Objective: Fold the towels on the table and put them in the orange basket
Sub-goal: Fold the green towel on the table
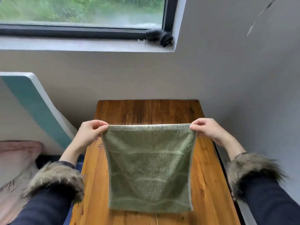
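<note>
One green towel (149,168), two hands pinching corners.

A person is holding a green towel (149,168) up over a wooden desk (206,184). The left hand (90,133) is pinching the top left corner, and the right hand (208,129) is pinching the top right corner, so the top edge is stretching straight between them. The towel is hanging down flat. Both sleeves are dark with fur cuffs (55,179). Behind the desk, a grey wall and a window (81,12) are showing.
</note>
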The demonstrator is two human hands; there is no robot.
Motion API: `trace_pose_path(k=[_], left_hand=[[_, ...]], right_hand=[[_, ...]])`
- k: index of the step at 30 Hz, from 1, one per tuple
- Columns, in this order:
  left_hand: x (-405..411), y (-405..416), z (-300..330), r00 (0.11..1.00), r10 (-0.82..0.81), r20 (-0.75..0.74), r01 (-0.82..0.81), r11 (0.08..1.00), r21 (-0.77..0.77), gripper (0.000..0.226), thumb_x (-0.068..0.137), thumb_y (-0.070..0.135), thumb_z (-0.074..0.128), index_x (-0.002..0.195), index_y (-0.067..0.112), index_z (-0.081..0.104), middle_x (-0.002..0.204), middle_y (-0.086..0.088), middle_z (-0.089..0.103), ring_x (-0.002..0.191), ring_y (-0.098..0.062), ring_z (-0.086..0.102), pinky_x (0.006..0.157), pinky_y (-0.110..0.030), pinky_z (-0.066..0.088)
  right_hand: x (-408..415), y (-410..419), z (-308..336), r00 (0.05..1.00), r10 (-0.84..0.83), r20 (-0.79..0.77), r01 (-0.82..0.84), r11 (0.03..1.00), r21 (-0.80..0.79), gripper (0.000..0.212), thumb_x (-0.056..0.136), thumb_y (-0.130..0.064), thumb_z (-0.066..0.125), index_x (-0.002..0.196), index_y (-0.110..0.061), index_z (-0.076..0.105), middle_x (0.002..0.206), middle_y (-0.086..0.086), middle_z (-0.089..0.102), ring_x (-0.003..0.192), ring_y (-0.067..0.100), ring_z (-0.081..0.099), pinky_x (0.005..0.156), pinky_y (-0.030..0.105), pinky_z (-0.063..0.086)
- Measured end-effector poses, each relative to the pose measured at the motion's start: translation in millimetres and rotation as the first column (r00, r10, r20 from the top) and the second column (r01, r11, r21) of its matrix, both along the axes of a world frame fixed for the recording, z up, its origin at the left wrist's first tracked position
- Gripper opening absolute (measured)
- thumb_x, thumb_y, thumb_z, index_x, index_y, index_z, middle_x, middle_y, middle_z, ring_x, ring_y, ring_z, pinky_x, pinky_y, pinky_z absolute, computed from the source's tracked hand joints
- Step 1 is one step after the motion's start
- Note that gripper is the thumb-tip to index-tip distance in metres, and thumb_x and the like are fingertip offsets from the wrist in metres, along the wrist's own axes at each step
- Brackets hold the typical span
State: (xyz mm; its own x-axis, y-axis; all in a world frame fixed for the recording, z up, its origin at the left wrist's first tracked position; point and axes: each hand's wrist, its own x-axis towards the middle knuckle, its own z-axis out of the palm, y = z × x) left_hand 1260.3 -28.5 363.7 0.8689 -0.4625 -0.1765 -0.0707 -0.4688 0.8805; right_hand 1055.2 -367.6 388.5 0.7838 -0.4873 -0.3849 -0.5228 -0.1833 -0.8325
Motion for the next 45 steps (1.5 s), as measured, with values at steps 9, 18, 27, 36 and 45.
trace_pose_path(k=[9, 18, 27, 36, 45], left_hand=[[57, -49, -116, 0.990, 0.139, 0.004, -0.138, 0.982, 0.126, 0.013, 0.081, 0.018, 0.071, 0.074, 0.029, 0.069, 0.085, -0.003, 0.071, 0.086, -0.022, 0.065, 0.084, -0.048, 0.054], [118, -107, -193, 0.955, 0.026, 0.295, -0.116, 0.950, 0.290, 0.017, 0.086, 0.007, 0.057, 0.096, 0.009, 0.071, 0.096, -0.003, 0.068, 0.091, -0.019, 0.059, 0.087, -0.027, 0.043], [45, -118, -240, 0.695, -0.483, 0.533, 0.141, 0.818, 0.557, 0.045, 0.091, 0.024, 0.038, 0.135, 0.016, 0.045, 0.147, -0.012, 0.037, 0.138, -0.033, 0.027, 0.111, -0.056, 0.015], [81, -88, -270, 0.684, -0.632, 0.363, 0.178, 0.628, 0.758, 0.058, 0.095, 0.051, 0.017, 0.148, 0.028, 0.019, 0.157, -0.007, 0.012, 0.145, -0.028, 0.007, 0.116, -0.050, 0.004], [-54, -31, -241, 0.806, -0.496, 0.323, 0.180, 0.725, 0.665, 0.055, 0.097, 0.039, 0.022, 0.148, 0.021, 0.019, 0.158, -0.005, 0.005, 0.145, -0.024, -0.007, 0.114, -0.052, -0.008]], right_hand=[[61, -29, -124, 0.988, -0.127, -0.093, 0.103, 0.968, -0.228, 0.004, 0.083, -0.018, 0.069, 0.081, -0.015, 0.067, 0.073, -0.001, 0.061, 0.062, 0.009, 0.050, 0.059, 0.023, 0.040], [131, -60, -205, 0.972, -0.233, -0.024, 0.213, 0.920, -0.330, 0.013, 0.085, -0.019, 0.064, 0.094, -0.012, 0.070, 0.095, 0.001, 0.067, 0.094, 0.018, 0.061, 0.091, 0.035, 0.047], [117, 23, -261, 0.974, 0.212, -0.074, -0.199, 0.661, -0.724, 0.048, 0.095, -0.032, 0.036, 0.139, -0.015, 0.041, 0.150, 0.007, 0.034, 0.142, 0.021, 0.022, 0.117, 0.046, 0.012], [89, -10, -295, 0.933, 0.161, -0.322, -0.356, 0.546, -0.759, 0.061, 0.095, -0.049, 0.017, 0.149, -0.022, 0.012, 0.158, 0.006, 0.004, 0.145, 0.016, -0.002, 0.117, 0.039, -0.006], [-4, 76, -265, 0.943, 0.220, -0.249, -0.332, 0.631, -0.701, 0.055, 0.097, -0.036, 0.026, 0.149, -0.019, 0.016, 0.157, 0.006, 0.005, 0.146, 0.018, -0.002, 0.118, 0.043, -0.006]])
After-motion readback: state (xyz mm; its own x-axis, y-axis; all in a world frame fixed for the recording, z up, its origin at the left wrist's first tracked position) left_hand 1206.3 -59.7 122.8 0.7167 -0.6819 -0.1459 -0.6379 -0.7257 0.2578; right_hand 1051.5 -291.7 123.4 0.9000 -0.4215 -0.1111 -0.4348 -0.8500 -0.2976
